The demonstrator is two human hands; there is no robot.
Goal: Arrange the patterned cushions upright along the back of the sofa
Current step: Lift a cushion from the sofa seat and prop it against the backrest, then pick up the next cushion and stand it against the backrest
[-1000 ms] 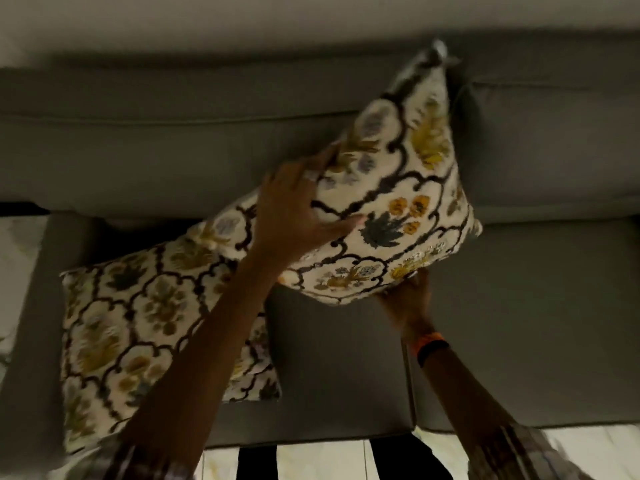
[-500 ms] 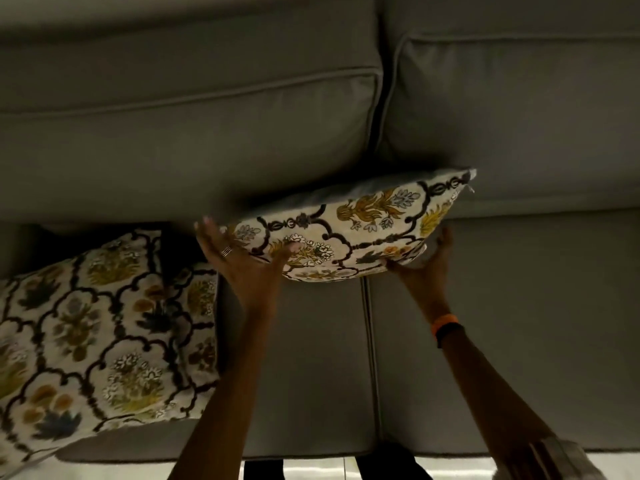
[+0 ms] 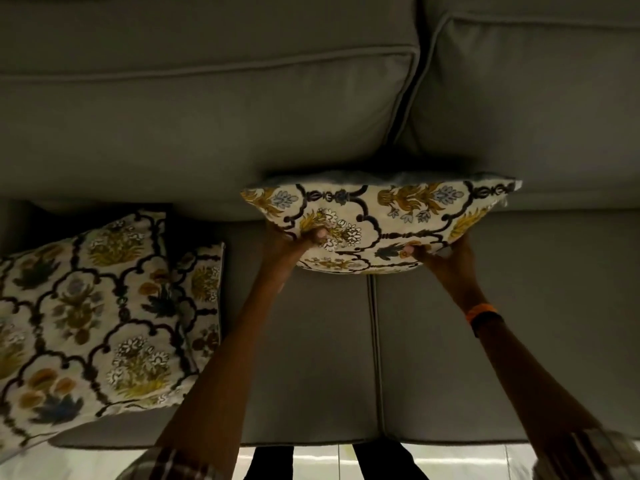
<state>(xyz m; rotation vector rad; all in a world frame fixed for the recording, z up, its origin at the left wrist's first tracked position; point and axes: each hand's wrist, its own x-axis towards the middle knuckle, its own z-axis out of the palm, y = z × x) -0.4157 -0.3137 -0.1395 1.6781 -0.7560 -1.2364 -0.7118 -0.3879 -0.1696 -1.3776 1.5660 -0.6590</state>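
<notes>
Both hands, left hand [image 3: 294, 242] and right hand [image 3: 446, 254], pinch my cream floral patterned cushion [image 3: 381, 220] from below, long axis parallel to the grey fabric sofa back [image 3: 207, 126].

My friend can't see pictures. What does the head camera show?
Two hands, left hand and right hand, hold a flowery patterned cushion against the grey sofa back. Two more matching cushions lie on the seat to the left.

Seat [image 3: 485, 341] right clear; flat cushions [image 3: 104, 306] crowd left end.
</notes>
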